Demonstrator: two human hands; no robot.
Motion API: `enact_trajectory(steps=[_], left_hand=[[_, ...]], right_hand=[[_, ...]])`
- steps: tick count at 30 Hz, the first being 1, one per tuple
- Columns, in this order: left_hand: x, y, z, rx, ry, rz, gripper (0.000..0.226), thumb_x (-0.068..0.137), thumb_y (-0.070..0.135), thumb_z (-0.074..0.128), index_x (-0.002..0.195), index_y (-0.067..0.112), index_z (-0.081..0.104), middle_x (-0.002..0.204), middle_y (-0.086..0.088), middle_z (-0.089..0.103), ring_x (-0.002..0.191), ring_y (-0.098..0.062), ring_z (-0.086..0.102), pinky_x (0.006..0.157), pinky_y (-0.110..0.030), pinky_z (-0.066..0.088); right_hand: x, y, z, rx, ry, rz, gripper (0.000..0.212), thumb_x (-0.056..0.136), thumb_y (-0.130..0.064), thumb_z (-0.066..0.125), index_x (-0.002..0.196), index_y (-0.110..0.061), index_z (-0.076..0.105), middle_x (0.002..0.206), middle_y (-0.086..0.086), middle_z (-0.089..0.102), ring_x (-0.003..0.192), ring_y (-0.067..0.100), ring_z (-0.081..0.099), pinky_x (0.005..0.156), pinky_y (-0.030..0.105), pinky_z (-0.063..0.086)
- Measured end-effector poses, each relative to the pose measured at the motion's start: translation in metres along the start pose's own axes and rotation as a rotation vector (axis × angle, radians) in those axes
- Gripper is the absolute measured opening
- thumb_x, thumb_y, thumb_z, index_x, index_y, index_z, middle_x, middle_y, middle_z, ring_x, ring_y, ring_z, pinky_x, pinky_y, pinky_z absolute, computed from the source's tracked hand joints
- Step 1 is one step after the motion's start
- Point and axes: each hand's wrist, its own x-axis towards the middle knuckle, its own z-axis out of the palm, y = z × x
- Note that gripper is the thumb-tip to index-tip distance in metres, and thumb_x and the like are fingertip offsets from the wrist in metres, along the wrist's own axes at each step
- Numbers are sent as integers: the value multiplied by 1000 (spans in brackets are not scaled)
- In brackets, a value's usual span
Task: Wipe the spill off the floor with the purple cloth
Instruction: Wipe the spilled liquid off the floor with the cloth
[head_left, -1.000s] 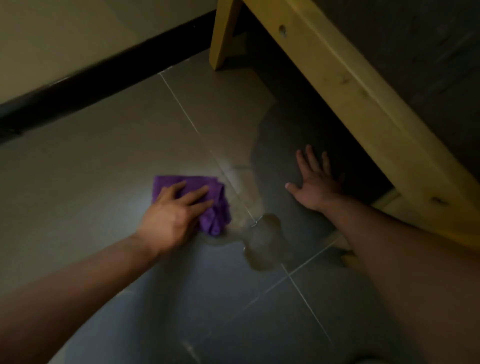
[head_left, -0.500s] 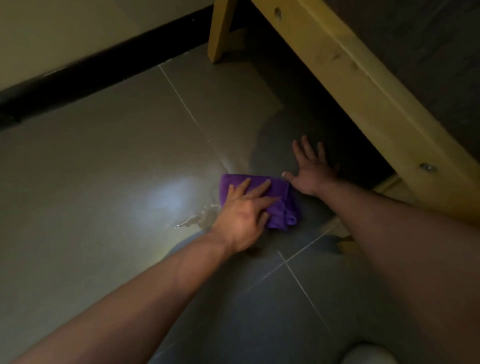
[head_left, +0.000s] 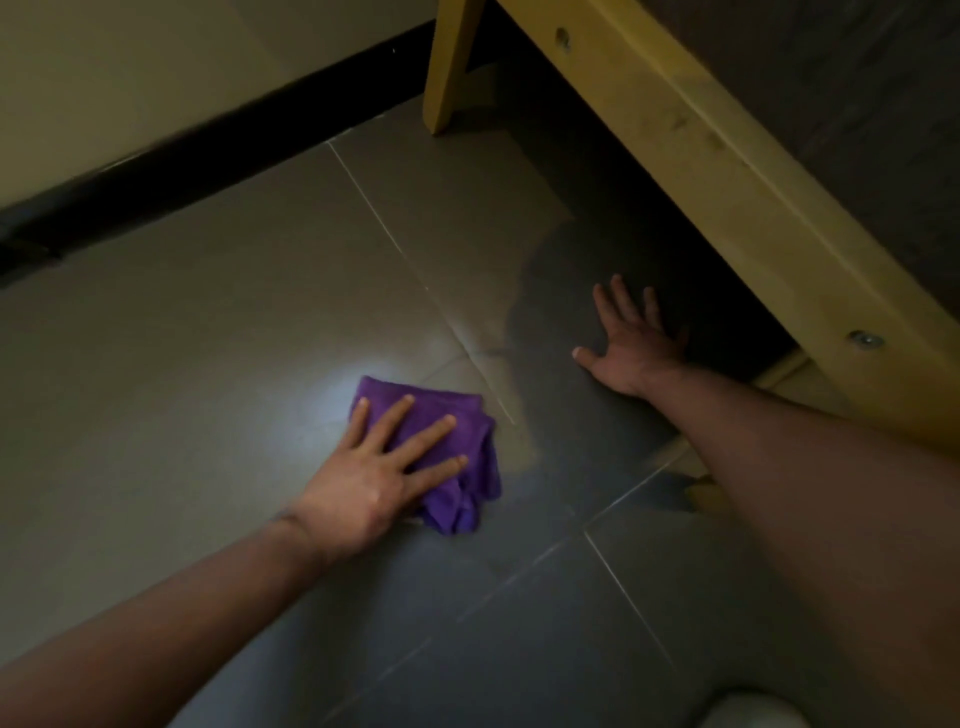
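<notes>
A crumpled purple cloth (head_left: 467, 467) lies on the grey tiled floor (head_left: 208, 338). My left hand (head_left: 379, 467) presses flat on it, fingers spread over its top. A faint wet smear (head_left: 511, 415) runs along the tile joint just right of the cloth. My right hand (head_left: 631, 345) rests palm down on the floor further right, fingers apart, holding nothing, close to the shadow under the wooden frame.
A yellow wooden frame beam (head_left: 727, 171) slants across the right side, with a leg (head_left: 447, 67) at the top. A black skirting board (head_left: 208, 140) lines the wall at the back left. A pale rounded object (head_left: 753, 712) shows at the bottom edge.
My left hand slid the cloth right across the puddle, then back left. The puddle seen a second ago is now only a thin smear. My right hand stayed planted.
</notes>
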Motion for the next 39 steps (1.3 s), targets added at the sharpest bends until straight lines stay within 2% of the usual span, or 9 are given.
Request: enact_trajectory(steps=[8,12,15,18,22,25,31,37,39], left_hand=[[17,34,-16,-365,124,-463,57,92,48,40,148,42,44,166,3,31,147,-55,21,113,-78,15],[48,66,-28,-321,130,-307,58,101,45,38,156,46,20,171,9,0,153,-48,-10,117,-73,-8],[63,58,-32,-201,91,-42,60,102,44,37,158,46,15,171,8,-4,152,-48,-16,115,-76,-7],[47,4,-13,-43,84,106,64,97,53,38,156,49,14,171,6,7,153,-47,-4,115,-78,6],[4,-55,-2,-63,109,-160,60,93,53,37,152,47,30,165,3,33,146,-51,30,109,-76,28],[-13,-22,-1,-156,174,-261,64,87,54,45,149,40,42,160,0,42,142,-51,38,108,-74,32],[0,81,9,-219,257,-119,58,89,43,60,145,41,46,157,3,47,135,-42,51,103,-65,42],[10,62,-1,-177,302,6,46,92,38,56,138,36,52,148,4,57,120,-34,60,93,-48,48],[7,50,-7,-393,348,-20,41,93,39,58,133,33,57,136,5,64,113,-27,62,92,-41,50]], right_hand=[[1,0,1,5,9,-9,90,95,-59,49,158,-38,-10,166,-14,-24,155,28,-19,113,76,10],[2,0,3,3,22,-3,90,95,-59,51,159,-39,-9,167,-14,-24,155,28,-17,114,76,12],[2,0,3,0,23,4,90,95,-60,51,159,-39,-9,167,-15,-23,155,27,-17,114,75,13],[2,1,4,-4,29,-1,91,94,-60,52,159,-38,-7,167,-15,-22,156,27,-16,115,74,12],[2,1,2,-7,22,0,90,93,-62,52,159,-39,-7,167,-14,-22,156,27,-16,114,75,12],[2,2,1,-8,21,0,91,93,-62,51,159,-39,-7,167,-14,-22,156,27,-16,115,75,12],[5,2,3,-20,14,-1,91,93,-63,50,159,-38,-8,167,-14,-22,155,27,-17,115,74,12],[1,0,0,-36,15,7,91,94,-62,50,159,-38,-8,167,-14,-22,156,28,-16,114,73,12],[2,1,1,-29,18,-2,91,94,-62,51,159,-38,-8,167,-14,-22,156,28,-15,115,72,12]])
